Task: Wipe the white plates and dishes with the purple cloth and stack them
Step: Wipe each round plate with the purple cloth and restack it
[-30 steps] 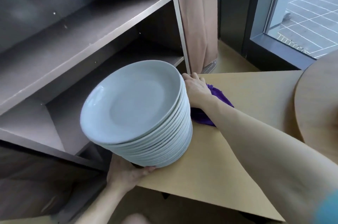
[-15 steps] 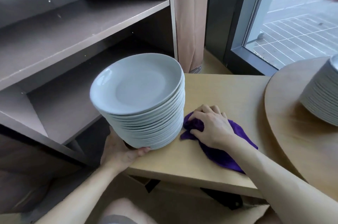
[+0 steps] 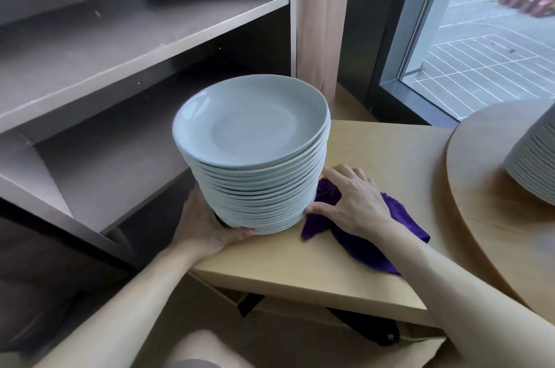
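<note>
I see two plate stacks: left hand [image 3: 204,225] cups the near plate stack [image 3: 255,154] base, right hand [image 3: 354,202] lies spread on one purple cloth [image 3: 399,211], thumb touching plates; second stack [image 3: 534,166] right

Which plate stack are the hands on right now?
The tall plate stack by the shelf: left hand under it, right hand beside it. The other stack sits untouched, far right.
</note>
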`<act>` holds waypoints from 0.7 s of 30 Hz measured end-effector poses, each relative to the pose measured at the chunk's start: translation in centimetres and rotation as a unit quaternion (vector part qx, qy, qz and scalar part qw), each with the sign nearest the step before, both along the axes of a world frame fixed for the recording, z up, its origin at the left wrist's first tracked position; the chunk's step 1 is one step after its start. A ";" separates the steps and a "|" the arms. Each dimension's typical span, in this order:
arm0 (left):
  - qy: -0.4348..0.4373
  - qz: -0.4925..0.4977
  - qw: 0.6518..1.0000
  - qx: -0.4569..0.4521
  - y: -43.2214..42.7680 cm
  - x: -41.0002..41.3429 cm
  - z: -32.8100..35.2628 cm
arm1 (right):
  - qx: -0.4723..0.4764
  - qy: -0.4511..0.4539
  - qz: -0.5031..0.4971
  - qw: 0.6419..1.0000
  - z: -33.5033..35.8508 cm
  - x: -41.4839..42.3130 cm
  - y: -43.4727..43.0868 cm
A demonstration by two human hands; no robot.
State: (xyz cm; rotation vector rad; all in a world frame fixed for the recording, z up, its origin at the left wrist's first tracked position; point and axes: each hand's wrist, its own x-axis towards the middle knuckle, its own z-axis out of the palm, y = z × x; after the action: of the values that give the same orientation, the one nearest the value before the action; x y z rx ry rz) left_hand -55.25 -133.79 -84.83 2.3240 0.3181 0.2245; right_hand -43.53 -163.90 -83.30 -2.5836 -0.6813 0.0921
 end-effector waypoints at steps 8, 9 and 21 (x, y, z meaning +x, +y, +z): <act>-0.041 -0.015 0.999 -0.009 -1.1 3.8 0.4 | 0.048 0.021 -0.021 0.998 -0.2 3.1 0.0; -0.053 -0.016 0.998 -0.021 -1.4 4.1 0.4 | 0.053 0.024 -0.027 0.998 -0.2 3.5 0.0; -0.098 0.061 0.993 -0.008 -3.4 8.1 0.4 | 0.064 0.017 -0.093 0.993 -0.2 7.4 1.4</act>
State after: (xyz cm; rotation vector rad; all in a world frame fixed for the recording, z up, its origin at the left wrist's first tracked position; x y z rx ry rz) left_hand -47.17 -137.16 -84.42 2.2482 0.3615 0.5038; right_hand -36.12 -162.50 -83.46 -2.5026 -0.4163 0.0323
